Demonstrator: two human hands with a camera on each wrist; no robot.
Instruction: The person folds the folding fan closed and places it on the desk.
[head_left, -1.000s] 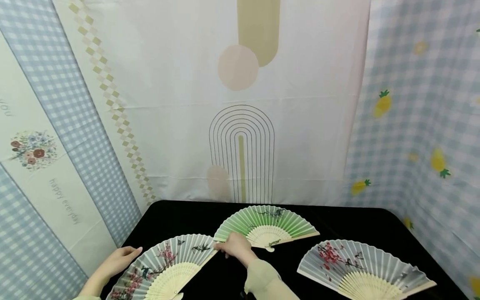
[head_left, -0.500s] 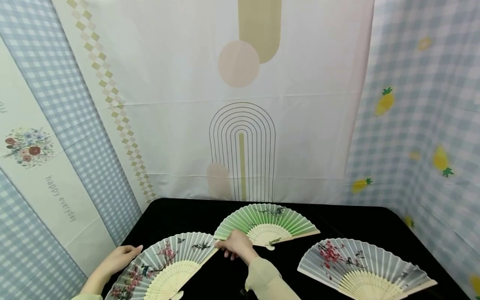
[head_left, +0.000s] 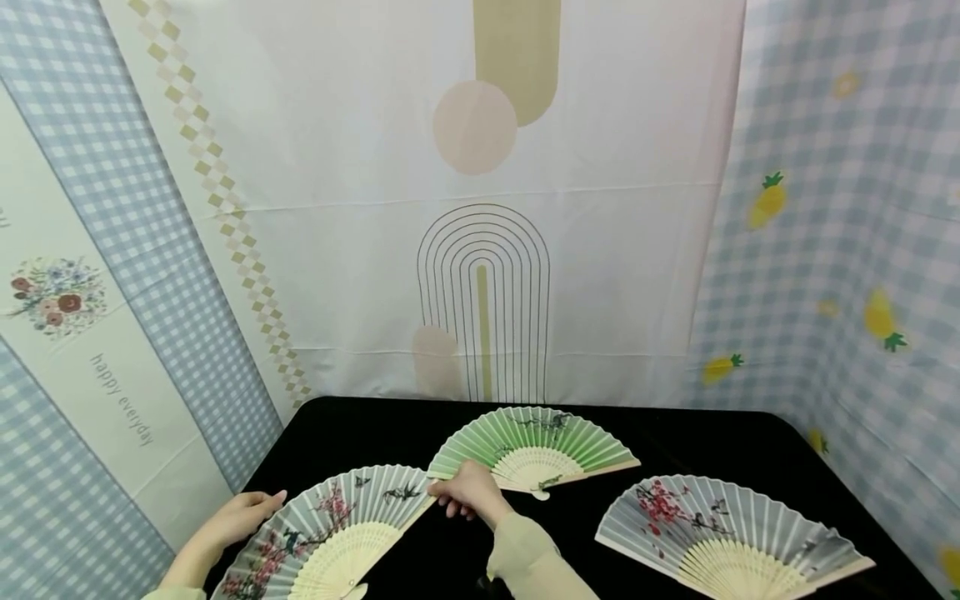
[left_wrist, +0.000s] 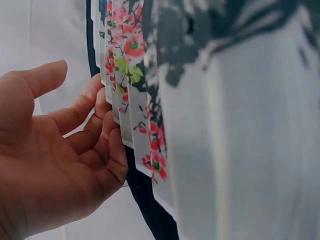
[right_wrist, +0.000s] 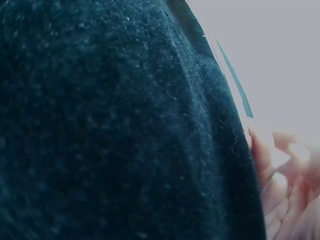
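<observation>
Now, from the head camera, three open paper fans lie on the black tabletop (head_left: pixel 675 442). The near-left grey fan with pink blossoms (head_left: pixel 333 533) is flanked by both hands. The left hand (head_left: pixel 240 517) sits at its outer left edge; the right hand (head_left: pixel 468 492) is at its upper right guard stick, just in front of the green fan (head_left: pixel 536 450) behind. Off to the right lies a second grey blossom fan (head_left: pixel 723 533), well apart from either hand.

Up close, the left wrist view shows what the head view can't: the curled fingers (left_wrist: pixel 107 145) touch the pleated edge of the blossom fan (left_wrist: pixel 135 100), thumb lifted clear. The right wrist view is mostly black cloth (right_wrist: pixel 100 125), with blurred fingertips (right_wrist: pixel 280 200) low right; whether they pinch the stick, I cannot tell.
</observation>
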